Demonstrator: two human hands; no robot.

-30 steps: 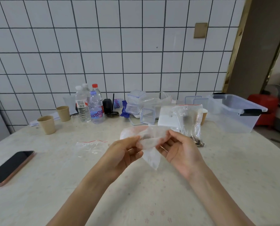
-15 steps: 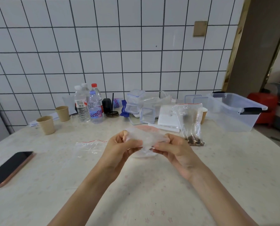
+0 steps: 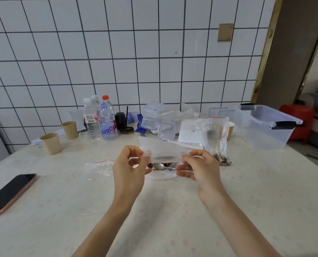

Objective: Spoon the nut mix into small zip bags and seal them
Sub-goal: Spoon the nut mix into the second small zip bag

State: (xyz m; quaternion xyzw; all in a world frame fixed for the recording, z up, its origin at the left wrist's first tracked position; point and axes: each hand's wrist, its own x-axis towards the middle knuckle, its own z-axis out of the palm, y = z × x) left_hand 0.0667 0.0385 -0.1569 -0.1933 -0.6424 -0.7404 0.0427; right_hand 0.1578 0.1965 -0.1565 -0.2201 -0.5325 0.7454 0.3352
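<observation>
Both hands are up over the middle of the surface (image 3: 173,210), and a small clear bag (image 3: 163,152) is stretched flat between them. The left hand (image 3: 130,169) pinches the bag's left end between thumb and fingertips; the right hand (image 3: 199,169) pinches the right end the same way. So the bag sits at 3 o'clock from the left hand and 9 o'clock from the right, lifted off the surface, its far edge tilted away toward the wall.

Just beneath the bag, between the two hands, a shallow white dish (image 3: 161,176) rests on the surface with the nut mix (image 3: 151,166) in it and a metal spoon (image 3: 161,166) lying on top. Nobody is touching the spoon.

At 9 o'clock from the left hand, a second bag (image 3: 97,168) with a red zip line lies flat and looks empty. At 1 o'clock from the right hand, a taller bag (image 3: 214,140) stands upright with dark nuts at its bottom.

Far left, a dark phone (image 3: 10,193) lies face up near the surface's edge. Toward 11 o'clock stand two paper cups (image 3: 51,143) and a cluster of water bottles (image 3: 100,121). At 2 o'clock sits a big clear bin (image 3: 263,127).
</observation>
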